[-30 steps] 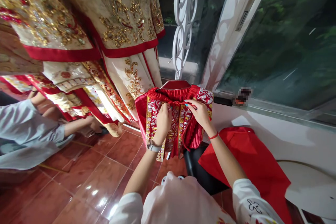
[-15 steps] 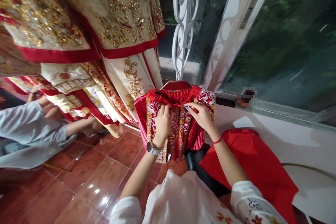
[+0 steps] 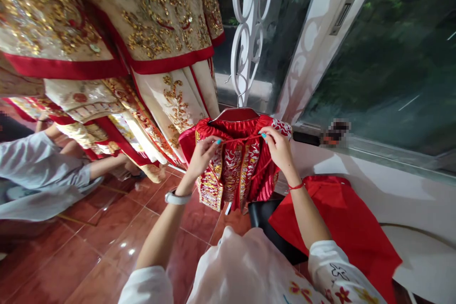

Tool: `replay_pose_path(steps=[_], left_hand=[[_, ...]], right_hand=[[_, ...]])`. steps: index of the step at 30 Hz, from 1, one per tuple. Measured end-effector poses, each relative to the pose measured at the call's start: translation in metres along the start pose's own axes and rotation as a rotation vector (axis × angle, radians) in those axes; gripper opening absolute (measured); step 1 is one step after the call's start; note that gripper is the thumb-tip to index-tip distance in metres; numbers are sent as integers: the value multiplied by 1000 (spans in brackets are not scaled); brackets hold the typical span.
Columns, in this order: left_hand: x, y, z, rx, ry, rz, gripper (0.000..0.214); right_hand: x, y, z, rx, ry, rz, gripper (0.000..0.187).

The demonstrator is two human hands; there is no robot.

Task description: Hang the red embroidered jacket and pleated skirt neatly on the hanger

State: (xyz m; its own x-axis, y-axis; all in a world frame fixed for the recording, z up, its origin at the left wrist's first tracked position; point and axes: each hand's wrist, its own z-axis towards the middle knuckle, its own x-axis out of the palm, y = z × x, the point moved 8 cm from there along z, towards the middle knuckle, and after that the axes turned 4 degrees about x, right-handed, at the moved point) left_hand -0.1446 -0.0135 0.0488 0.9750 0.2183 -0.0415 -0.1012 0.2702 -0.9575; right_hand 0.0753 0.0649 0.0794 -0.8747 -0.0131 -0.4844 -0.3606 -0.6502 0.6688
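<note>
A red embroidered skirt [image 3: 232, 171] with gold and silver patterns hangs on a hanger [image 3: 238, 114] in front of me. A thin red drawstring [image 3: 242, 139] runs from its gathered waist and is stretched between my two hands. My left hand [image 3: 204, 154] pinches the string at the left, its fingers closed. On the other side my right hand [image 3: 276, 145] is closed on the string too, at the upper right of the skirt. A loose length of string dangles below my right hand.
Cream garments [image 3: 171, 14] with gold sequins and red trim hang at the left. A white scrolled metal stand [image 3: 245, 52] rises behind the hanger. Red cloth [image 3: 331, 218] lies over a black seat [image 3: 263, 223] at the right. Another person's leg [image 3: 109, 169] shows at far left.
My hands have moved apart, the left one to the left and the right one slightly up and right. The drawstring between them is now pulled straight.
</note>
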Motion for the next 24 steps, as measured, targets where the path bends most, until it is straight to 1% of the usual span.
replay_pose_path(steps=[2, 3, 4, 5, 6, 7, 8, 9, 10, 11, 12, 14, 15, 16, 17, 18, 20, 21, 22, 24], left_hand=[[-15, 4, -6, 24, -71, 38, 32], [-18, 11, -10, -1, -89, 11, 31], [-17, 20, -14, -52, -77, -45, 30], [-11, 31, -17, -128, -31, -128, 28], [-1, 43, -22, -222, 50, -226, 25], [11, 51, -28, -320, 152, -326, 22], [23, 56, -33, -403, 253, -413, 18], [32, 57, -38, -458, 337, -475, 16], [38, 54, -40, -474, 393, -507, 17], [39, 48, -39, -449, 413, -508, 21], [38, 40, -34, -388, 402, -481, 25], [31, 22, -20, -205, 335, -343, 33], [28, 11, -12, -97, 284, -236, 35], [24, 1, -4, 14, 228, -114, 36], [23, -8, 3, 116, 179, 12, 35], [23, -16, 8, 202, 142, 131, 35], [28, -24, 17, 323, 110, 315, 37], [32, -25, 19, 362, 123, 375, 39], [36, -25, 21, 397, 144, 419, 39], [40, -25, 21, 468, 181, 479, 39]], right_hand=[[-7, -3, -1, 28, -67, -19, 23], [-7, -4, -3, 29, -71, -10, 24], [-5, -5, -6, 25, -44, 3, 26], [-1, -6, -10, 21, 12, 8, 29], [4, -7, -15, 19, 83, -1, 31], [9, -9, -19, 26, 146, -28, 32], [13, -12, -23, 41, 179, -67, 31], [14, -14, -26, 63, 166, -106, 28], [12, -14, -26, 86, 107, -132, 25], [9, -13, -25, 105, 10, -135, 23], [7, -10, -24, 116, -107, -113, 22], [4, -1, -19, 114, -331, -9, 21], [7, 3, -15, 102, -395, 62, 21], [13, 8, -8, 82, -395, 137, 22], [23, 13, 2, 56, -325, 210, 23], [34, 17, 11, 31, -201, 275, 25], [56, 24, 24, -8, 108, 364, 30], [62, 26, 26, -17, 232, 382, 31], [65, 26, 27, -18, 310, 383, 31], [64, 23, 27, -21, 375, 342, 25]])
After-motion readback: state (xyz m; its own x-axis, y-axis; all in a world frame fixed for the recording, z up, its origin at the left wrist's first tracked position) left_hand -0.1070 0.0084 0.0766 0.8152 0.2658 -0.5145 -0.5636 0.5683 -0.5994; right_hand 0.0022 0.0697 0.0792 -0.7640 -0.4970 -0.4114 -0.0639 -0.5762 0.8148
